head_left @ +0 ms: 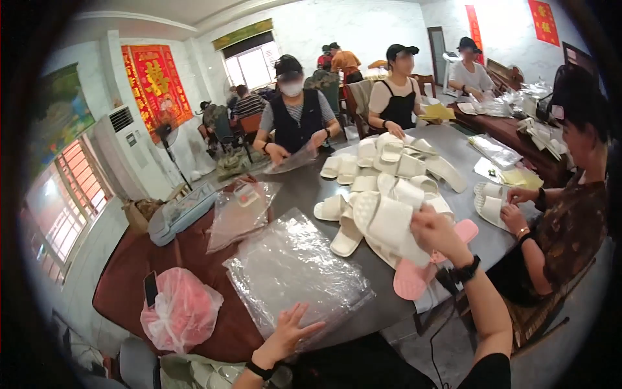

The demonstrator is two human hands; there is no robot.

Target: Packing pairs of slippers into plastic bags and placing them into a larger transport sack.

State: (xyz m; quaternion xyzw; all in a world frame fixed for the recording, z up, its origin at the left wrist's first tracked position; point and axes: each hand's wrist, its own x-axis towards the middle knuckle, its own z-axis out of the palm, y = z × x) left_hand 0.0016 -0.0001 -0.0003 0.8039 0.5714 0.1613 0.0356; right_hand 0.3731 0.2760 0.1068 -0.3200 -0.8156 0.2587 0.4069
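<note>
A cream slipper [391,223] is gripped in the right hand [437,232], the left hand [285,338] spread wide by clear bags [291,262] at the worktop's [392,316] near edge.

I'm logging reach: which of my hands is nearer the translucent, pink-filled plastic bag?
Left. Your left hand is right of the bag; your right hand, gripping a cream open-toed slipper, is farther right.

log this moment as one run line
right hand: gripping white slipper | left hand: open, at clear bags | pink slippers: near right hand

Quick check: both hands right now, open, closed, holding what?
Left hand: open, spread, at the clear plastic bags.
Right hand: closed, holding a white slipper.
</note>
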